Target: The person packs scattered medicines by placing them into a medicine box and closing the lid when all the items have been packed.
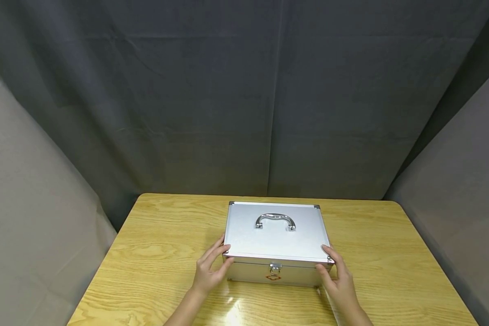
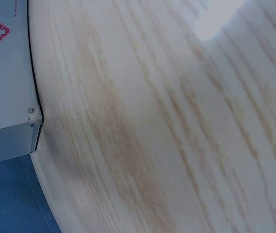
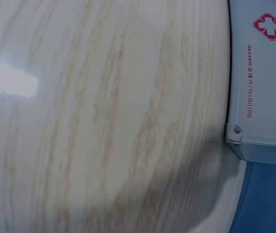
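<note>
A silver first-aid box (image 1: 275,235) with its lid down stands on the wooden table. Its lid carries a metal handle (image 1: 275,218), and a latch (image 1: 275,268) sits at the front middle. My left hand (image 1: 210,268) grips the left front corner, thumb on the front face and fingers along the top edge and side. On the right front corner, my right hand (image 1: 337,276) holds it likewise, thumb in front and a finger on top. A red cross emblem (image 3: 269,26) and red lettering mark the front in the right wrist view. Neither wrist view shows the hands.
The wooden table (image 1: 163,253) has rounded back corners. A dark grey curtain (image 1: 195,99) hangs behind it, with lighter cloth panels at the left (image 1: 32,203) and right (image 1: 452,190). Bright light glare (image 2: 215,19) reflects off the tabletop.
</note>
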Demonstrator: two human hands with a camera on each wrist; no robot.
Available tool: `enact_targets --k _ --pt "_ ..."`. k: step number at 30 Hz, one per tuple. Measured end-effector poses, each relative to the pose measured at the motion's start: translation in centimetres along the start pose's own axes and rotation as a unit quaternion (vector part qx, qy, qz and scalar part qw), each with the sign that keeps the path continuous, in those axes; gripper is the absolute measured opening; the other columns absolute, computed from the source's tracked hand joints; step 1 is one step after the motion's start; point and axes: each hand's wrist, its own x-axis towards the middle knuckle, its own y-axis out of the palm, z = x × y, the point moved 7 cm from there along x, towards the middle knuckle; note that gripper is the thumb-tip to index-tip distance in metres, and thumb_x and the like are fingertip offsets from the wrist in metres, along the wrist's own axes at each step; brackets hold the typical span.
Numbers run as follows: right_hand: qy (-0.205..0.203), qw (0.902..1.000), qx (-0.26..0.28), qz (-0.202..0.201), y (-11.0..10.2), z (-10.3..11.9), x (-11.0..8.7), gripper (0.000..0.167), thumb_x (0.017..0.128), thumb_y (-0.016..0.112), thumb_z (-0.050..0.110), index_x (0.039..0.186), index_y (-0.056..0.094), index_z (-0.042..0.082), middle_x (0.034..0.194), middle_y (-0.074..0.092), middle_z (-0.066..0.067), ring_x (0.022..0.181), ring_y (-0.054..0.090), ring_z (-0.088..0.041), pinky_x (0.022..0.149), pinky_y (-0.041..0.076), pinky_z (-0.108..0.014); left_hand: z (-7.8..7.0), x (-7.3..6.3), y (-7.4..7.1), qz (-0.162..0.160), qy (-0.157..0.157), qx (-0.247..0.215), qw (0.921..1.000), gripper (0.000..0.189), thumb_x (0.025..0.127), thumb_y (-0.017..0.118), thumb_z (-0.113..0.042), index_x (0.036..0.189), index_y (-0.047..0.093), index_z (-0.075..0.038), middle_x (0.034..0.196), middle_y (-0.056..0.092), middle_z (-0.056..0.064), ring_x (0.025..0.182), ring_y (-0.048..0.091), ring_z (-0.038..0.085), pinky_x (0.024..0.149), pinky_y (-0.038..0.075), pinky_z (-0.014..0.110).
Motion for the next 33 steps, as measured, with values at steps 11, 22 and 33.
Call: enact_targets --k 11,22,33 --pt "0.015 0.9992 0.024 -0.027 0.1 -0.4 -0.4 0.054 0.074 0.067 -0.006 0.124 0.046 -0.003 0.132 0.044 -0.009 0.127 0.033 -0.001 0.104 0.024 -0.016 0.0 -0.1 0.2 0.005 0.013 0.008 0.9999 0.029 0.08 0.068 -0.008 0.097 0.058 0.013 0.102 0.053 0.04 0.093 0.059 0.045 0.086 0.047 0.028" --pt "0.008 0.9997 0.016 -0.017 0.4 -0.5 -0.5 0.052 0.078 0.065 -0.001 0.125 0.044 -0.004 0.125 0.043 -0.035 0.129 0.029 -0.001 0.105 0.022 -0.015 0.2 -0.2 0.2 0.005 0.01 0.019 0.9998 0.03 0.081 0.068 -0.01 0.098 0.058 0.013 0.102 0.053 0.039 0.094 0.059 0.043 0.086 0.047 0.028" --pt "0.035 0.9982 -0.036 0.033 -0.1 0.2 -0.1 0.057 0.08 0.064 -0.001 0.132 0.041 0.005 0.131 0.044 -0.027 0.128 0.031 -0.007 0.101 0.02 -0.008 2.5 -2.1 0.5 0.054 -0.015 0.051 0.9971 0.036 0.08 0.068 -0.019 0.104 0.06 0.007 0.11 0.056 0.031 0.094 0.06 0.04 0.086 0.046 0.027"
